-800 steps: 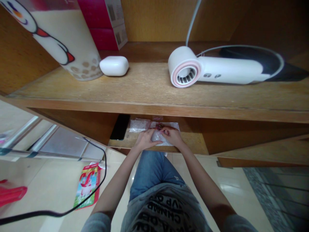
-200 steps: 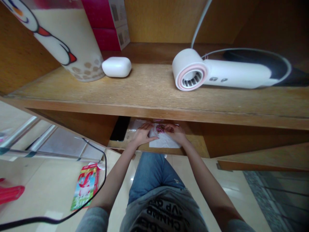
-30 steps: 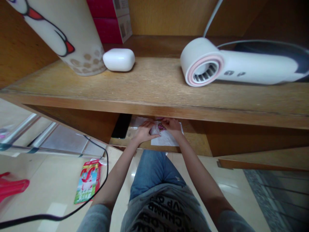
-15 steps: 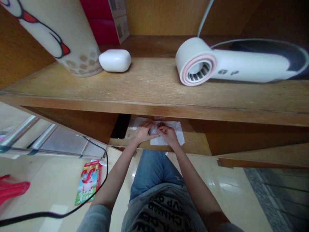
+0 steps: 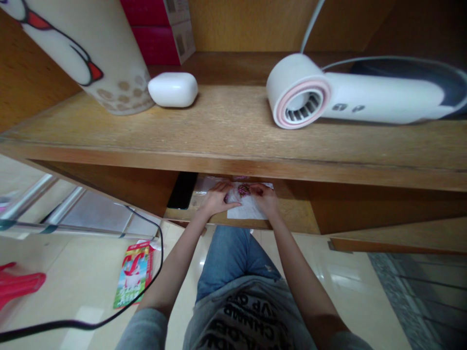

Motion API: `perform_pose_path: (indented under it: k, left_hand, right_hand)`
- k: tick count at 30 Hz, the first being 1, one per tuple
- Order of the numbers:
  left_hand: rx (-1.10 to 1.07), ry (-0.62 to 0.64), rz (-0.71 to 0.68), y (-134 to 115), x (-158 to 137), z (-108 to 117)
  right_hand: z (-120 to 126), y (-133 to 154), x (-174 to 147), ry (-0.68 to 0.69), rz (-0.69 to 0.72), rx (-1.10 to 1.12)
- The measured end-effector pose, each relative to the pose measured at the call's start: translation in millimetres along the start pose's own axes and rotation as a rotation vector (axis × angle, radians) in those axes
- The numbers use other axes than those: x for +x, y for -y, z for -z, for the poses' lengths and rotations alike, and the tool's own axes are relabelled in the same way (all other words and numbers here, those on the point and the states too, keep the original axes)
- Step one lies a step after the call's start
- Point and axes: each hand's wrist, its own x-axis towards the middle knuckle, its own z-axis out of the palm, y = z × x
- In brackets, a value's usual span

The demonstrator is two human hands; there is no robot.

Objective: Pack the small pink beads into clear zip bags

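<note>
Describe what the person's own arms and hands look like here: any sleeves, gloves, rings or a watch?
Both arms are bare from short grey sleeves down to the wrists. The left hand and the right hand wear no gloves, and no watch or bracelet shows on either wrist. The fingers are too small in the head view to tell whether there are rings. The sleeves belong to a grey T-shirt with black printed lettering.

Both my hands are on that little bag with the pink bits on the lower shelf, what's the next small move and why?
Probably slide the bag toward the shelf's front edge. The left hand and right hand pinch it over the white paper, tucked under the upper shelf, which half hides the work from view.
</note>
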Motion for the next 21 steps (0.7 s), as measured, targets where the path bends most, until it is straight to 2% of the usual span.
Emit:
perform_pose_path:
  k: [5,16,21]
  left_hand:
    - [0.022,0.008,0.001,1,0,0]
    - [0.009,0.024,0.040,0,-1,0]
    - [0.022,0.009,0.024,0,-2,-1]
  right_hand:
    - [4,4,6,0.043,-0.064,-0.179]
    - [5,2,7,0.066,-0.074,-0.204]
    - [10,-3,-1,0.111,0.053,-0.105]
